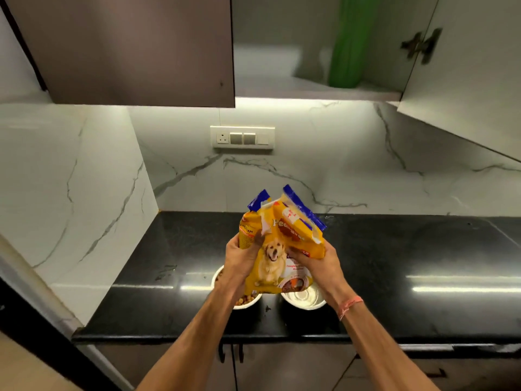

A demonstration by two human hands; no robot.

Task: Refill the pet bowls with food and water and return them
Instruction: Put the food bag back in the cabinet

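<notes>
A yellow plastic bag of dog food with a blue top edge and a printed golden dog [277, 244] is held upright in the air above the glossy black stone tabletop [394, 263], its top folded over and crumpled. The left hand [242, 255] grasps the bag's left side, fingers curled around it with the thumb pressed on the front. The right hand [315, 262] grasps the right side just under the folded flap, fingers wrapped behind the bag; a thin pink thread band [349, 304] sits on that wrist.

Directly beneath the bag, two round white bowls stand side by side on the tabletop, near its front edge. The left white bowl [248, 303] holds brown and tan kibble, though the left forearm and the bag cover most of it. The right white bowl [306, 299] holds clear water that catches the light; its far half is hidden by the bag. A few dark crumbs [267, 308] lie between the two bowls.

Above, a wall cupboard stands open with its white door [462, 80] swung right, and a tall green container [349, 43], blurred, stands on the cupboard shelf [282, 87]. A white switch plate [242, 137] is set in the marble wall.
</notes>
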